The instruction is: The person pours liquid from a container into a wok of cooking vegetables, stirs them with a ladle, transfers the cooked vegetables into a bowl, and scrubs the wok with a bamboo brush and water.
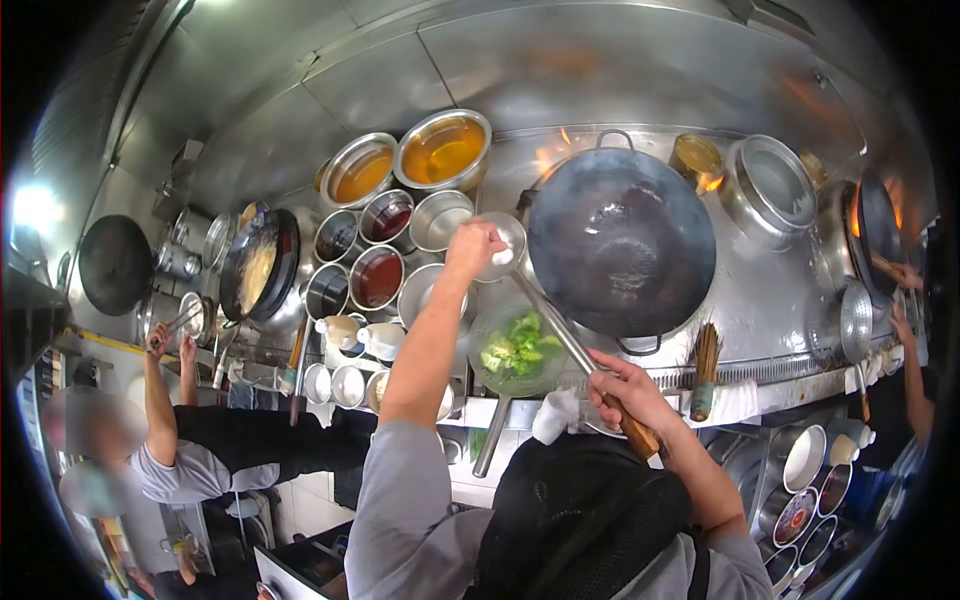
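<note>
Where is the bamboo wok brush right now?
In the head view, the bamboo wok brush is right of centre, nearer the person than the large wok, between the right hand and a white cloth.

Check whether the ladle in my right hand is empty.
Not empty: a small white heap shows in the ladle's bowl beside your left fingers. What it is, I can't tell.

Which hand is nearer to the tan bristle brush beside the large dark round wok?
The right. The right hand grips the long-handled metal ladle just left of the brush; the left hand is farther away, past the wok's left edge.
</note>
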Demonstrator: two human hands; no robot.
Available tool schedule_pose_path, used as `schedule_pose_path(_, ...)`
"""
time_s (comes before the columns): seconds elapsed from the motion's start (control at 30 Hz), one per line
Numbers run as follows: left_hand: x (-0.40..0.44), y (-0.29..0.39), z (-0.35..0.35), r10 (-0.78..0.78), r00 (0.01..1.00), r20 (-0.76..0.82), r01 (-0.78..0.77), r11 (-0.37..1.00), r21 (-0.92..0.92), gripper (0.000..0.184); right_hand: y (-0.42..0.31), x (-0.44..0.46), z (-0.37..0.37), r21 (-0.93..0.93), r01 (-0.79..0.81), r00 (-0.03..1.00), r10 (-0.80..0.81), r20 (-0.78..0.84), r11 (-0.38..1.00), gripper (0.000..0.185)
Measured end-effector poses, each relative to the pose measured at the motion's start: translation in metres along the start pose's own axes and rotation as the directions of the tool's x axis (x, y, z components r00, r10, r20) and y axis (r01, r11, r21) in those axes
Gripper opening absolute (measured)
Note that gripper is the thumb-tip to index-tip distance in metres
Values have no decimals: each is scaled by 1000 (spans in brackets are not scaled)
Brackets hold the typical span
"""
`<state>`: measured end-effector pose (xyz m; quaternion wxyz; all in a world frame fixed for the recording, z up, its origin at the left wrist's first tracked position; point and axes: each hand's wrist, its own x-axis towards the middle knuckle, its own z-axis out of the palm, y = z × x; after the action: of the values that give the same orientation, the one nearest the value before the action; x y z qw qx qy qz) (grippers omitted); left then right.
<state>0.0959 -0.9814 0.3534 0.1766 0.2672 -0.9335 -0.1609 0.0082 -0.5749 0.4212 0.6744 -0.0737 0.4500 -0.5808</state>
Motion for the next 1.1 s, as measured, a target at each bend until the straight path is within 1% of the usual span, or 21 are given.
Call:
schedule_pose_path(0.03, 3, 3, 0, 129, 991, -34, -125, 986, 106, 14, -2, -5, -2, 71, -22, 1000, 21, 8, 997, 60)
schedule_pose_path(0.17, 6, 34, -7, 79, 997, 5, -78, 983, 167, 8, -9, -21, -15, 163, 17, 1000, -21, 19, 987, 58)
schedule_pose_path(0.23, 7, 28, -3, 126, 981, -145, -113, 989, 97, 8, -10, -28, -27, 169, 38, 999, -38, -7, 985, 59)
schedule_pose_path(0.3, -3, 16, -3, 100, 950, -296, -114, 993, -31, 13, -12, -38, -39, 149, 86, 994, -75, -77, 985, 60)
schedule_pose_path(0.37, -32, -2, 1, 84, 909, -409, -46, 994, 100, 14, -10, -44, -55, 35, 136, 974, -127, -186, 990, 63)
schedule_pose_path(0.43, -69, -27, 15, -24, 932, -361, 45, 998, 52, 15, -4, -42, -74, -283, 161, 929, -241, -279, 946, 62)
schedule_pose_path(0.47, -90, -39, 26, -111, 932, -344, 133, 990, 41, 15, 6, -37, -91, -449, 174, 881, -342, -328, 877, 63)
schedule_pose_path(0.5, -110, -45, 34, -199, 924, -328, 221, 975, 32, 16, -6, -43, -89, -737, 31, 831, -428, -357, 675, 62)
schedule_pose_path(0.57, -148, -43, 39, -295, 922, -250, 290, 955, -55, 17, 23, -27, -144, -991, 71, 620, -783, -43, 110, 57)
schedule_pose_path(0.6, -163, -37, 44, -271, 912, -308, 263, 962, -68, 17, 18, -37, -143, -986, -61, 672, -725, -153, 153, 51)
schedule_pose_path(0.7, -205, -17, 51, -298, 914, -276, 305, 952, -19, 16, 15, -57, -148, -990, 27, 656, -750, -87, 139, 50)
schedule_pose_path(0.73, -221, -7, 54, -313, 913, -261, 319, 947, -20, 14, 10, -60, -149, -972, 32, 699, -701, -144, 231, 49)
schedule_pose_path(0.77, -234, 3, 56, -320, 911, -260, 326, 945, -24, 14, 0, -56, -151, -973, 29, 703, -697, -142, 228, 49)
schedule_pose_path(0.83, -262, 25, 62, -414, 896, -164, 403, 910, -94, 13, -19, -46, -159, -815, -128, 818, -404, -409, 566, 46)
schedule_pose_path(0.87, -277, 32, 66, -410, 898, -159, 398, 912, -101, 14, 3, -34, -187, -964, 58, 704, -696, -144, 258, 47)
schedule_pose_path(0.9, -292, 41, 67, -423, 890, -170, 411, 906, -102, 14, 7, -43, -191, -967, 67, 712, -691, -128, 247, 47)
schedule_pose_path(0.97, -321, 61, 65, -451, 892, 20, 451, 888, -92, 21, 17, -61, -198, -991, -131, 678, -732, -62, -37, 52)
schedule_pose_path(1.0, -336, 69, 59, -540, 824, 169, 558, 826, -82, 32, 24, -71, -211, -996, 25, 648, -758, 77, -80, 55)
schedule_pose_path(1.03, -354, 69, 61, -593, 771, 231, 608, 794, 9, 43, 14, -78, -206, -996, 42, 654, -751, 89, -81, 55)
schedule_pose_path(1.07, -378, 54, 71, -616, 728, 299, 645, 764, 3, 44, -6, -90, -191, -964, 60, 780, -615, -116, 258, 54)
schedule_pose_path(1.1, -395, 44, 78, -631, 683, 369, 678, 735, 1, 45, -22, -94, -186, -824, 11, 880, -397, -261, 566, 54)
